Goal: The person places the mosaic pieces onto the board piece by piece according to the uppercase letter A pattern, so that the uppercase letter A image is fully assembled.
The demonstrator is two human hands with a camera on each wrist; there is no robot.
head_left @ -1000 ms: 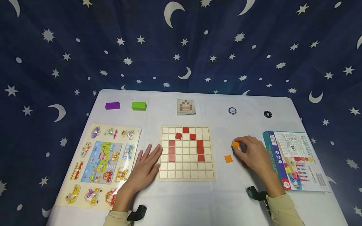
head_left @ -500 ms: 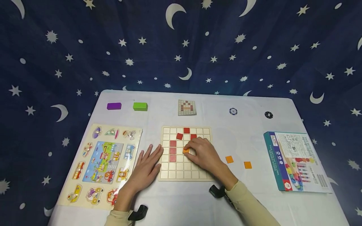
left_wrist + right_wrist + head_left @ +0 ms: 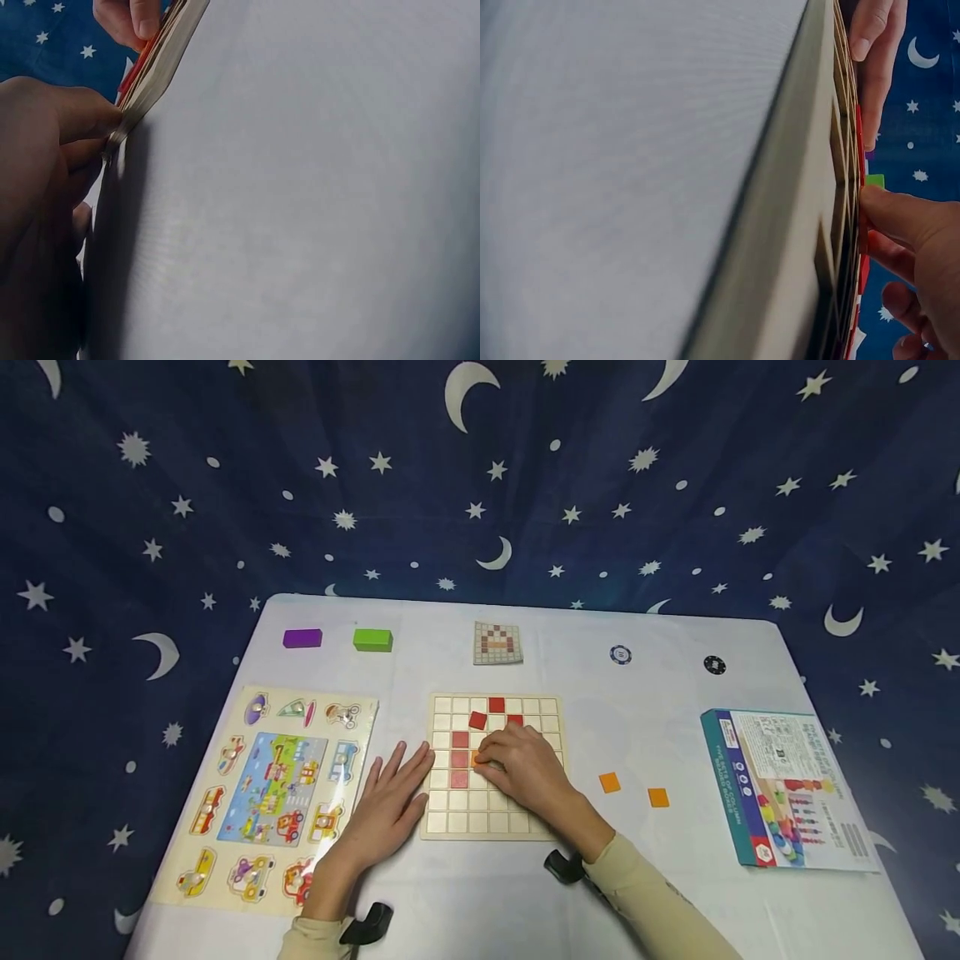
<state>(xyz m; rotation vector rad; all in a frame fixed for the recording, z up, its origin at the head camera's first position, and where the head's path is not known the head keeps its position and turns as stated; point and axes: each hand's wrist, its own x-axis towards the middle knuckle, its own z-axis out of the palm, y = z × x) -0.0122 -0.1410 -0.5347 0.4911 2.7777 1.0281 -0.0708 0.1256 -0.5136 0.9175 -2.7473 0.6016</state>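
Note:
My right hand (image 3: 528, 772) pinches an orange square tile (image 3: 476, 759) between thumb and fingers over a wooden grid board (image 3: 450, 823). The tile is at a cell just right of the left column of red tiles (image 3: 459, 759). More red tiles sit further up the board, one of them a tilted red tile (image 3: 477, 720); my right hand covers the board's right side. My left hand (image 3: 386, 810) lies flat with straight fingers, its fingertips at the board's left edge. In the left wrist view, the left thumb (image 3: 94, 114) touches the board's side.
Two loose orange tiles (image 3: 610, 782) lie right of the board. Behind it stands a small pattern card (image 3: 497, 643). A picture puzzle (image 3: 352, 852) lies left, a boxed game (image 3: 787, 789) right. Purple (image 3: 302, 639) and green blocks (image 3: 372, 640) and two round chips (image 3: 621, 654) are at the back.
My right hand has picked up an orange tile from the table at right and carried it left onto the board, sliding slightly further left since half a second ago. My left hand stays put.

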